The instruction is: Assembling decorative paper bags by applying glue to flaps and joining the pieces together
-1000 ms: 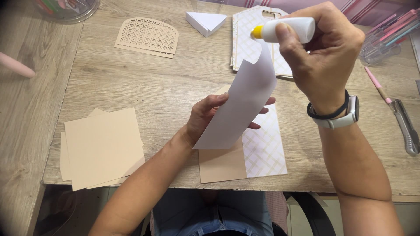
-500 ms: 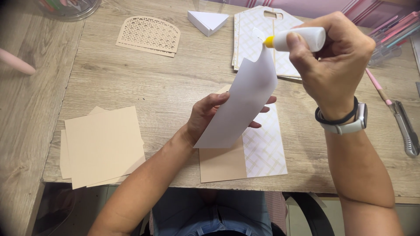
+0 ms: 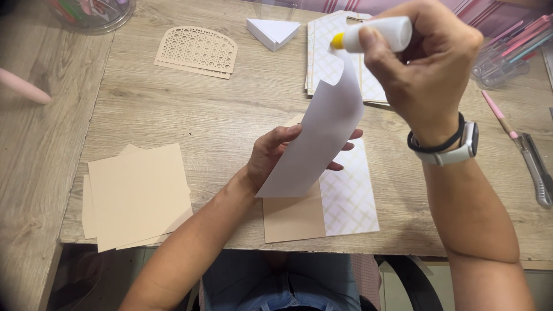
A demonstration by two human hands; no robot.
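My left hand (image 3: pixel 276 155) holds a white paper strip (image 3: pixel 319 135) upright above the wooden table (image 3: pixel 219 121), its top corner curling. My right hand (image 3: pixel 426 63) grips a white glue bottle (image 3: pixel 377 33) with a yellow tip, and the tip touches the strip's upper edge. Under the strip lies a tan card (image 3: pixel 294 216) with a white lattice-patterned paper (image 3: pixel 348 196) overlapping its right side. My right wrist wears a watch and a black band.
A stack of tan cards (image 3: pixel 138 196) lies at front left. At the back lie a tan lattice cut-out (image 3: pixel 196 50), a folded white triangle (image 3: pixel 273 31) and patterned sheets (image 3: pixel 331 63). A utility knife (image 3: pixel 536 167) and pink pencil (image 3: pixel 496 112) lie at right.
My right hand has moved the glue bottle's tip slightly left along the strip's top edge. The left hand still holds the strip in place.
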